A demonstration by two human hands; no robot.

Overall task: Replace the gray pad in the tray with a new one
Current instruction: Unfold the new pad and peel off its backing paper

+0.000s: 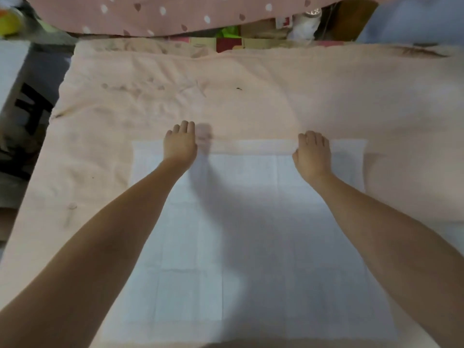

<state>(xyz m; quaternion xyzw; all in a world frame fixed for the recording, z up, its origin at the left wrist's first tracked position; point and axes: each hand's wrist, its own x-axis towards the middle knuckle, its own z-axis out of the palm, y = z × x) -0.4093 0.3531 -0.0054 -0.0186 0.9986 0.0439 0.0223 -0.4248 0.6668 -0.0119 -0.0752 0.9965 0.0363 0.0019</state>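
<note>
A large white pad (246, 222) with fold creases lies spread flat on a peach blanket (251, 101). Both my arms reach across it to its far edge. My left hand (179, 144) rests palm down on the far left part of that edge, fingers straight and reaching just past it onto the blanket. My right hand (312, 153) lies on the far right part of the edge with its fingers bent down onto the pad. Neither hand lifts the pad. No tray shows in this view.
A pink spotted cloth (160, 13) hangs across the top of the view. Behind the blanket's far edge are cardboard boxes and clutter (263, 33). A white box with black marks (15, 91) stands at the left. A yellow object (8, 23) sits at the top left.
</note>
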